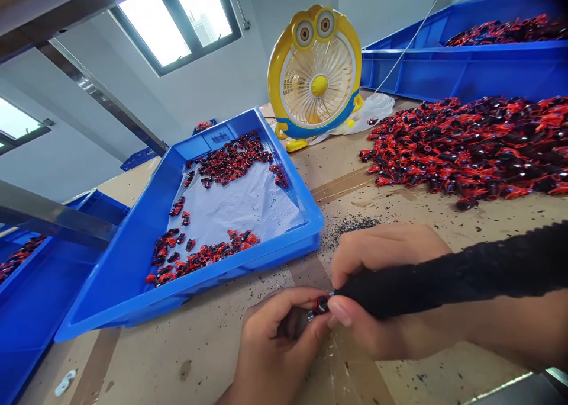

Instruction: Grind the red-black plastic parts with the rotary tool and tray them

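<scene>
My left hand (pixel 277 334) is closed in a pinch around a small red-and-black part (pixel 320 304) with a shiny end. My right hand (pixel 394 246) wraps around a thick, black, pen-like tool (pixel 399 289) with a ribbed black sleeve running off to the right. The tool's thin metal tip meets or nearly meets the small part; exact contact is too small to tell. Both hands are together over the cardboard-covered table (pixel 213 352), in front of a blue tray (pixel 288 245) holding many similar parts on a white sheet.
A large heap of red-and-black parts (pixel 470 147) lies at right, before blue bins (pixel 465 70). A yellow fan (pixel 319 85) stands behind the tray. Black crumbs (pixel 355 227) are scattered beside my right hand. More blue bins (pixel 75 263) sit at left; a white plastic piece (pixel 65 383) lies front left.
</scene>
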Tool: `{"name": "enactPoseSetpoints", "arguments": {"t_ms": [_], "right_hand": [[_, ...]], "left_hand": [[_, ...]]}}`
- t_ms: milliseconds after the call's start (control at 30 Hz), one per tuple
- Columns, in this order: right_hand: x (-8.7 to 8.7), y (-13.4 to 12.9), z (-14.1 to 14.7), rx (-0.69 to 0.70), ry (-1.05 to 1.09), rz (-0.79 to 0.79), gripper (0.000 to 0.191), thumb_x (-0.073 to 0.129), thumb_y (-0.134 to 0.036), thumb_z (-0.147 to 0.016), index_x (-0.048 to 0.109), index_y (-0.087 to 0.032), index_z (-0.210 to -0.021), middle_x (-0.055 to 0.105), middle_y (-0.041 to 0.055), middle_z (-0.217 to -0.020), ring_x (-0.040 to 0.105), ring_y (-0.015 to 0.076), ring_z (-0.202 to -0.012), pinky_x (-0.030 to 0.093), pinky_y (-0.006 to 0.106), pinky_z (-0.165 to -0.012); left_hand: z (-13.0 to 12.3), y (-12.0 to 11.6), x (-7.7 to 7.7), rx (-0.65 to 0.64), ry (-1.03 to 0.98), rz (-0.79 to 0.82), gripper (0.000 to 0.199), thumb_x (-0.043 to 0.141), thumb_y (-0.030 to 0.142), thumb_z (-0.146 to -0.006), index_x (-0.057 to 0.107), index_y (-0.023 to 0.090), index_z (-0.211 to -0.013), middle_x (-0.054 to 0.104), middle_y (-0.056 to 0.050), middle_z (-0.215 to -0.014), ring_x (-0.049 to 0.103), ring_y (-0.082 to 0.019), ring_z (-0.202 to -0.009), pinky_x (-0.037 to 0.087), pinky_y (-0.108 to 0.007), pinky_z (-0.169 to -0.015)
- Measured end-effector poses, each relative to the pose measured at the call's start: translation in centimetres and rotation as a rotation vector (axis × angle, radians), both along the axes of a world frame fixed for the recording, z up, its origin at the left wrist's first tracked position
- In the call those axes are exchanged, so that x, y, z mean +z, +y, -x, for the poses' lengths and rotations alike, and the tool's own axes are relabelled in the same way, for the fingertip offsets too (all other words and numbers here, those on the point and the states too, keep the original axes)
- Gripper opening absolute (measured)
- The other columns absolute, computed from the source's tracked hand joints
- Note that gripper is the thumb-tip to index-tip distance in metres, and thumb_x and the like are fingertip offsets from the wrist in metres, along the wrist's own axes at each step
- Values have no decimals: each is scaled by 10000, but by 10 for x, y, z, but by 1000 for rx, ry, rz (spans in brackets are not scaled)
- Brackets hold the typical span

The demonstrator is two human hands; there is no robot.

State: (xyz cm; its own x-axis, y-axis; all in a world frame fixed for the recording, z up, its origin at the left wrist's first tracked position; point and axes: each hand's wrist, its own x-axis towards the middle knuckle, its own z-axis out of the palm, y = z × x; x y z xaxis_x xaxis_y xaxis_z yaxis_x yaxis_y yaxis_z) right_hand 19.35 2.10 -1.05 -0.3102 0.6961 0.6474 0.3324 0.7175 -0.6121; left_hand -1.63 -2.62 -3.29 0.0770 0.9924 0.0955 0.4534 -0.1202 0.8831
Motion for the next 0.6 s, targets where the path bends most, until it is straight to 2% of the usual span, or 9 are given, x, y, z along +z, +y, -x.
{"name": "enactPoseSetpoints", "arguments": {"t_ms": [133, 267, 600], "right_hand": [[-1, 0, -2, 17, -23, 3, 165, 749, -361, -851, 614, -267, -851, 627, -112, -674, 560, 62, -537, 390, 216, -503], [-1, -2, -2, 13, -22, 21, 154, 744, -339, -845, 610, -265, -835, 628, -111, -669, 559, 66, -539, 394, 219, -517], [0, 3, 0, 13, -18, -9, 172, 731, -352, -876, 608, -242, -830, 606, -98, -659, 544, 58, -545, 387, 219, -528]], "left_hand": [[0, -1, 0, 18, -10, 1, 114, 838, 206, -829, 896, 247, -919, 855, 4, -814, 770, -166, -723, 592, -201, -685], [-1, -1, 2, 9, -6, -8, 99, 846, 214, -829, 899, 238, -909, 851, 2, -785, 735, -153, -662, 568, -199, -637], [-2, 1, 4, 6, 17, 17, 91, 825, 245, -847, 897, 228, -901, 851, -5, -794, 741, -162, -673, 577, -210, -646]]}}
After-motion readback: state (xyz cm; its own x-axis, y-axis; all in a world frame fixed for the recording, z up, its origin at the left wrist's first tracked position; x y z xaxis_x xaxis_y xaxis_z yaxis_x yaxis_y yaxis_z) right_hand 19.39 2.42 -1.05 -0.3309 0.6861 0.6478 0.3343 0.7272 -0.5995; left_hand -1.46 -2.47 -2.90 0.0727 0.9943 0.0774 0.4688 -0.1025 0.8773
